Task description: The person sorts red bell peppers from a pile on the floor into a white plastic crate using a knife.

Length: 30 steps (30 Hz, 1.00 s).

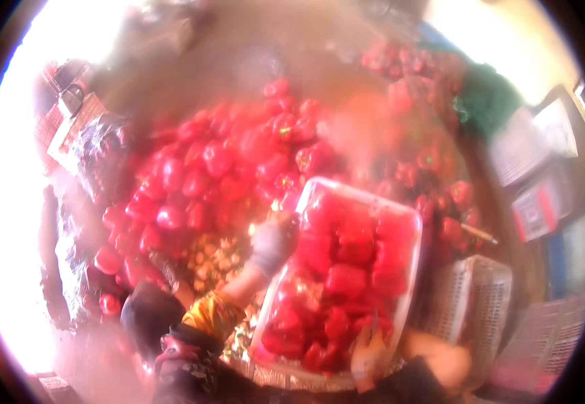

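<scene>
A pale plastic crate [415, 252] full of red bell peppers [347, 282] lies tilted before me. At the crate's upper left side is my left hand [275, 243], in a greyish glove, with its fingers curled. Blur hides whether it grips the rim or something else. Over the crate's near right corner, my right hand [368, 352] touches the peppers. A thin grey blade [375, 321], like that of a small knife, sticks up from its fingers. A large heap of red bell peppers [217, 159] spreads beyond the crate.
Yellowish pepper trimmings [214, 260] lie left of the crate. Slatted crates [482, 298] stand at the right, near a pink crate [545, 343]. A green net [489, 101] and more peppers [398, 60] are farther back. Crumpled plastic sheeting [98, 151] lies at the left. Haze blurs the view.
</scene>
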### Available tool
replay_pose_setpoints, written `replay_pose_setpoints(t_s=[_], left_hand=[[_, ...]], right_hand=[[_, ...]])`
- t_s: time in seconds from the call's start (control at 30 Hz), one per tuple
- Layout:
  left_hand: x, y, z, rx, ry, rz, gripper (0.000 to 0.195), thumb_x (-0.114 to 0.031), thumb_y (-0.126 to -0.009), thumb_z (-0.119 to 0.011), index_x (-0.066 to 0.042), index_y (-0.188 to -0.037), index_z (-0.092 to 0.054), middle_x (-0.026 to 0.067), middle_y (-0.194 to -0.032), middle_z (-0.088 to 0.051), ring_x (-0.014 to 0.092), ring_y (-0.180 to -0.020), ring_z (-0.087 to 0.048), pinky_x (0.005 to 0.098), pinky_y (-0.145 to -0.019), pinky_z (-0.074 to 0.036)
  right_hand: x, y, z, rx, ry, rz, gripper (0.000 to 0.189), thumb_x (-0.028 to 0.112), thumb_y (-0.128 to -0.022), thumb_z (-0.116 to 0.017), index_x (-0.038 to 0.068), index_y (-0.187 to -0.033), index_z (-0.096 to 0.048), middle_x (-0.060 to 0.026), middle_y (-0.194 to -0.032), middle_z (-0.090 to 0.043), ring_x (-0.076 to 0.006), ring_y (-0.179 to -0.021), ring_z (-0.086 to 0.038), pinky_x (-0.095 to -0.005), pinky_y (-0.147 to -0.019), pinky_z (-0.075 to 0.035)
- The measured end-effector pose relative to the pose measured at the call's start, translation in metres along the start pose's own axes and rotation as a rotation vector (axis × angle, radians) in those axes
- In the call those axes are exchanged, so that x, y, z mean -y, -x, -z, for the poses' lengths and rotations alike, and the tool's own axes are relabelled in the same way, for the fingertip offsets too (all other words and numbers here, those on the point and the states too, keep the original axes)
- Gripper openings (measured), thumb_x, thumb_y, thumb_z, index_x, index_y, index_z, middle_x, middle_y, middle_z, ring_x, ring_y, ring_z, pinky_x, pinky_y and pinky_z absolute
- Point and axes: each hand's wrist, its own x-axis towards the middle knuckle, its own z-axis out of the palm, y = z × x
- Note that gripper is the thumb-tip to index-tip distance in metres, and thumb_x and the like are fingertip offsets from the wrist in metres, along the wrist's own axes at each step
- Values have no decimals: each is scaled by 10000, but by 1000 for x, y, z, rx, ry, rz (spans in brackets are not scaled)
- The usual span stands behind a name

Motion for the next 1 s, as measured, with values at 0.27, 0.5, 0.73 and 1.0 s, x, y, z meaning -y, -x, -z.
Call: replay_pose_setpoints(t_s=[0.27,0.5,0.73,1.0], left_hand=[[188,-185,-152,38,-284,44,549,-206,-874,-584,-124,-1406,-478,161,-1396,-522,374,-1293,-500,495,-1047,-435],[155,-250,-129,460,-329,326,601,-455,-943,-535,-111,-1430,-451,184,-1205,-691,368,-1133,-661,475,-922,-522],[259,-70,-186,85,324,635,725,-454,-864,-728,-99,-1429,-442,173,-1134,-698,290,-1025,-700,406,-804,-573],[180,125,-50,-197,1663,574,391,-185,-847,-778,-48,-1187,-642,107,-1199,-664,266,-1015,-677,423,-821,-612]], right_hand=[[35,-24,-16,43,306,16,219,225,-1014,-577,32,-967,-668,-143,-732,-667,-260,-581,-638,-384,-532,-504],[37,-42,-21,35,385,-48,212,215,-1006,-588,31,-947,-675,-154,-745,-677,-289,-610,-647,-401,-569,-515],[39,-26,-13,-6,396,17,206,206,-998,-599,30,-928,-682,-165,-758,-688,-318,-639,-656,-419,-607,-527],[78,12,16,-115,279,338,195,181,-998,-605,23,-919,-688,-168,-790,-700,-310,-687,-675,-409,-650,-539]])
